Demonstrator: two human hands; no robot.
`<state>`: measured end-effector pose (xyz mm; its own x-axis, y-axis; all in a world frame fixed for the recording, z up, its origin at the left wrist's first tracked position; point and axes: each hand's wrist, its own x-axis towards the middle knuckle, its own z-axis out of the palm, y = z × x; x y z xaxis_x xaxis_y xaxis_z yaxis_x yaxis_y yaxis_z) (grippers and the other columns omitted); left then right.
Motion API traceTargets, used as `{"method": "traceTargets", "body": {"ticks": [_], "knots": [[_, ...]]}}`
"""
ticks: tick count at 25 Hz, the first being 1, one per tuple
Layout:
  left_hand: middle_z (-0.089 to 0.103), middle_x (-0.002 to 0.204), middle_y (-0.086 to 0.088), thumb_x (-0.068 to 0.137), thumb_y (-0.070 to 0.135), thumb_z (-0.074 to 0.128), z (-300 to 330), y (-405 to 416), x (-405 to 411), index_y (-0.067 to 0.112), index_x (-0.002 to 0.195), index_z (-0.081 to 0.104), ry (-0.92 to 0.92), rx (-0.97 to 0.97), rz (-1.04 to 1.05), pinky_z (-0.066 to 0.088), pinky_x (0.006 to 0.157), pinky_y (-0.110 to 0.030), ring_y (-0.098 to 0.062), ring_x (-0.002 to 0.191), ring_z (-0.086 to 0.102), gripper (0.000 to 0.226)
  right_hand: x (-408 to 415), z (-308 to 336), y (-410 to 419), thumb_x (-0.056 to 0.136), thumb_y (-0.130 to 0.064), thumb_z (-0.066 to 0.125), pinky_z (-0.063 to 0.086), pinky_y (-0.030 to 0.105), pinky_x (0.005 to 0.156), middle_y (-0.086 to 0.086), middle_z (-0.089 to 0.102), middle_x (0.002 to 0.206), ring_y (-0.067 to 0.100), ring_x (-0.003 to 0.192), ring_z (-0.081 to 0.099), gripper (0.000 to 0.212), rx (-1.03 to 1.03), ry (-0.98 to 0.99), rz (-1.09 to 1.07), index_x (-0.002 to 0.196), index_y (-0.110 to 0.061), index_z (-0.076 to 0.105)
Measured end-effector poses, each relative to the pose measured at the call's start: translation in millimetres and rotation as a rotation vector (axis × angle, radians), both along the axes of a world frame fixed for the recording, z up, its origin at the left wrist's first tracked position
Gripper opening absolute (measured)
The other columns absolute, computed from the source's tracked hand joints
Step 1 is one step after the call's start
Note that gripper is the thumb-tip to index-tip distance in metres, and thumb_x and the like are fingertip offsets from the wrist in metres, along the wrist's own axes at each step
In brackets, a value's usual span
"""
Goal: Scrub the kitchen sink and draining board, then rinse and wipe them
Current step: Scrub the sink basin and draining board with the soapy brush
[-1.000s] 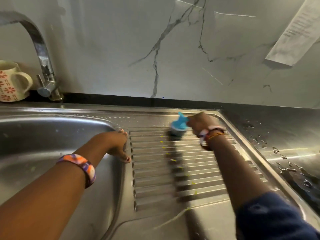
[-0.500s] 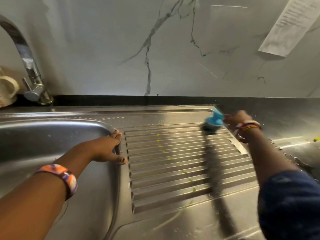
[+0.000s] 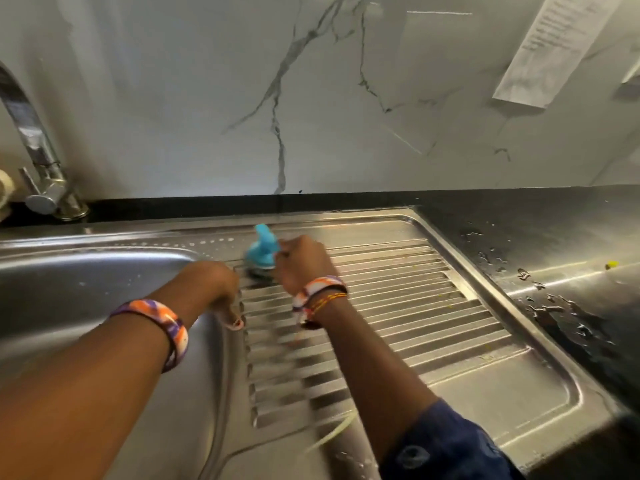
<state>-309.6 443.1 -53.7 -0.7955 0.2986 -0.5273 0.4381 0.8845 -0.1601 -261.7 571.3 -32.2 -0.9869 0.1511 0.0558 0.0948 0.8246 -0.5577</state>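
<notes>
- While gripping blue scrubber [image 3: 262, 250], right hand [image 3: 302, 263] presses it on draining board [image 3: 415, 306], far-left ribs.
- Left hand [image 3: 218, 285]: fingers relaxed, resting on sink [image 3: 86, 282] rim just beside.
- Tap [image 3: 38, 161] far left.

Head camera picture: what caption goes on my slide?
Right hand scrubs the draining board with a blue brush.
</notes>
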Motion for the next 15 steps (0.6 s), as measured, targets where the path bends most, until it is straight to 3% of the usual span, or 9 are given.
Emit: {"method": "traceTargets", "body": {"ticks": [2,3,5,7,8,11,13,15], "knots": [[0.060,0.122,-0.006,0.083,0.056,0.058,2.5,3.2,1.0,0.010,0.120,0.060,0.006,-0.023,-0.031,0.043,0.096,-0.029,-0.022,0.112,0.057,0.059,-7.1,-2.0,6.9,0.094,-0.019,0.050,0.048,0.027,0.086,0.010,0.067,0.112,0.023,0.098,0.063,0.035,-0.076,-0.038,0.093,0.127,-0.013,0.059],[0.059,0.123,-0.006,0.084,0.054,0.058,1.7,2.7,1.7,0.010,0.121,0.059,0.007,-0.011,-0.033,0.043,0.096,-0.029,-0.021,0.112,0.056,0.057,-9.0,-0.6,25.6,0.093,-0.019,0.051,0.048,0.023,0.078,0.007,0.068,0.101,0.018,0.085,0.063,0.036,-0.111,-0.056,0.086,0.128,-0.013,0.059],[0.054,0.127,-0.005,0.086,0.051,0.057,-1.4,-0.5,3.2,0.011,0.125,0.055,0.009,0.050,-0.030,0.040,0.094,-0.026,-0.019,0.114,0.052,0.056,-7.9,5.2,81.7,0.093,-0.020,0.053,0.038,0.016,0.057,-0.001,0.058,0.073,0.007,0.059,0.048,0.035,-0.151,-0.096,-0.029,0.127,-0.012,0.059],[0.050,0.130,-0.005,0.086,0.052,0.055,-5.2,-6.3,4.1,0.011,0.126,0.053,0.023,0.103,-0.038,0.038,0.092,-0.024,-0.017,0.115,0.049,0.058,-3.0,13.2,147.8,0.093,-0.019,0.054,0.035,0.016,0.050,-0.002,0.052,0.065,0.009,0.055,0.045,0.035,-0.131,-0.130,-0.220,0.126,-0.011,0.058],[0.048,0.131,-0.005,0.085,0.053,0.056,-7.3,-9.2,2.7,0.010,0.126,0.053,0.022,0.117,-0.043,0.037,0.093,-0.024,-0.017,0.115,0.049,0.059,-2.0,18.8,176.9,0.092,-0.019,0.055,0.039,0.019,0.053,0.003,0.057,0.069,0.013,0.059,0.050,0.035,-0.111,-0.132,-0.335,0.126,-0.010,0.058],[0.043,0.136,-0.006,0.081,0.054,0.061,-12.9,-14.5,-1.1,0.008,0.126,0.052,0.016,0.180,-0.021,0.039,0.096,-0.027,-0.018,0.115,0.050,0.064,-4.6,30.2,228.8,0.089,-0.023,0.059,0.047,0.033,0.078,0.018,0.064,0.109,0.030,0.092,0.060,0.038,0.025,-0.155,-0.622,0.123,-0.006,0.061],[0.038,0.142,-0.008,0.080,0.053,0.063,-15.5,-16.6,-1.7,0.007,0.134,0.041,0.018,0.221,-0.015,0.038,0.099,-0.027,-0.020,0.121,0.047,0.074,-5.5,30.1,216.8,0.091,-0.023,0.058,0.046,0.037,0.088,0.021,0.060,0.116,0.034,0.101,0.058,0.039,0.061,-0.141,-0.656,0.122,0.001,0.058],[0.027,0.151,-0.010,0.082,0.052,0.062,-18.3,-18.9,0.2,0.004,0.146,0.020,0.004,0.258,0.023,0.034,0.105,-0.027,-0.022,0.130,0.040,0.090,-3.6,22.7,175.7,0.092,-0.022,0.055,0.046,0.035,0.088,0.020,0.060,0.118,0.033,0.107,0.058,0.036,0.054,-0.102,-0.554,0.120,0.001,0.057]]}}
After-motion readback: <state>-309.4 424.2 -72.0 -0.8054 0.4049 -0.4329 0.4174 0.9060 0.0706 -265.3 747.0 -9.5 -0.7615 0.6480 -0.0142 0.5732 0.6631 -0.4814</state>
